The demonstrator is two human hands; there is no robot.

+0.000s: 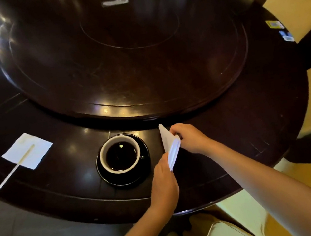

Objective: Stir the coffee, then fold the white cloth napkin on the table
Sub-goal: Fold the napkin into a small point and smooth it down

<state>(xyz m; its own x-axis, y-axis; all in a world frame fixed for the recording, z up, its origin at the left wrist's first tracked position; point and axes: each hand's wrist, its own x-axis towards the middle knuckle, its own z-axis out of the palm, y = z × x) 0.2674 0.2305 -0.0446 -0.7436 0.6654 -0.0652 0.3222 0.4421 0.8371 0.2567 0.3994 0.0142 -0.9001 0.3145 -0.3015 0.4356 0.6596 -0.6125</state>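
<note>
both hands (164,179) pinching folded napkin (170,148)

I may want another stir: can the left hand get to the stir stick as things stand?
Probably not yet: the left hand grips the folded napkin with the right hand. Otherwise it looks reachable: the stir stick lies uncovered on a white square, past the cup, which it must skirt.
</note>
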